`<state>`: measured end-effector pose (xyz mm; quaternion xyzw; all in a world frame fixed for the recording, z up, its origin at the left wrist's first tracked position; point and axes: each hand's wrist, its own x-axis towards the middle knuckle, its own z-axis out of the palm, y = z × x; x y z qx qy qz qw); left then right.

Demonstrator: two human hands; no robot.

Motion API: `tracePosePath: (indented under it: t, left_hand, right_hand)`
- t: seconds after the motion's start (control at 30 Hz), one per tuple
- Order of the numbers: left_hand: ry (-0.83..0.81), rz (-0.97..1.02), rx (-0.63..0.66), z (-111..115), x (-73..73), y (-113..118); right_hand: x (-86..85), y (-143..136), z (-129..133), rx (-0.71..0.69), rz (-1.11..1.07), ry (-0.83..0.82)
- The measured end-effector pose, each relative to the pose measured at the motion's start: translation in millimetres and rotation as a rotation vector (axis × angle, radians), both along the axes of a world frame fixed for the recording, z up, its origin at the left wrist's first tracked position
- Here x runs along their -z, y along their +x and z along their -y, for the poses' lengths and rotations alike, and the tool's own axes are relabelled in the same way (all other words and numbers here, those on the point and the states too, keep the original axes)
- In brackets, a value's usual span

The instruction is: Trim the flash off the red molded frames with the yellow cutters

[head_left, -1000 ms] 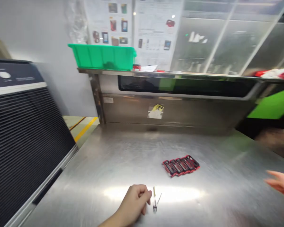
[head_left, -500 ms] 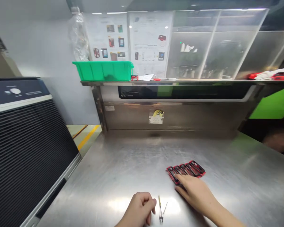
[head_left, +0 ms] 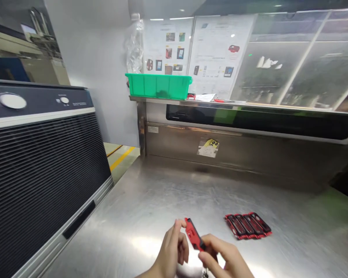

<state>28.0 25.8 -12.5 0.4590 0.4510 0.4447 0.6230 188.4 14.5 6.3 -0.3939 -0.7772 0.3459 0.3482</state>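
Since the frame half a second ago, the right hand (head_left: 223,255) has come back from the row of red-and-black pieces (head_left: 248,226) to meet the left hand (head_left: 172,245), a single red-and-black piece (head_left: 193,233) has come with it, the row looks one shorter, and the whole view has swung so that the row sits further right. Taking the hands as the clock's centre, with twelve straight ahead of the person, the dark ribbed machine (head_left: 46,170) stands at ten o'clock, beyond the edge of the metal table (head_left: 127,208), and the green bin (head_left: 159,85) sits on the shelf near eleven. The left hand has its fingers loosely curled, one fingertip at the piece's far end; whether it grips or only touches there, I cannot tell. The held piece lies between the two hands, above the table, its long axis running from eleven o'clock to five. The right hand pinches the five o'clock end between thumb and fingers, so it has the firmer claim. A small metal object (head_left: 205,274) shows under that hand, mostly hidden. The row lies flat between two and three o'clock, nearer the right hand and well apart from it.
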Motion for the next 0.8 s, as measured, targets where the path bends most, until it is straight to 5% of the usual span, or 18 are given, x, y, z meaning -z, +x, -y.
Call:
tracePosePath:
  t: [0.2,0.43,0.6,0.8]
  left_hand:
    - [-0.011,0.119,0.016,10.1,-15.2,-0.4]
    - [0.068,0.046,0.006,14.3,-25.4,0.8]
    - [0.093,-0.019,0.015,14.7,-21.2,-3.0]
    - [0.165,-0.060,0.071,10.5,-6.2,-8.2]
  right_hand:
    - [19.2,-11.0,10.4,-0.078,-0.062,-0.046]
    - [25.0,-12.1,13.6,-0.046,-0.104,0.263]
    - [30.9,-16.1,14.0,-0.064,-0.124,0.330]
    - [31.1,-16.5,17.6,-0.100,-0.133,0.209]
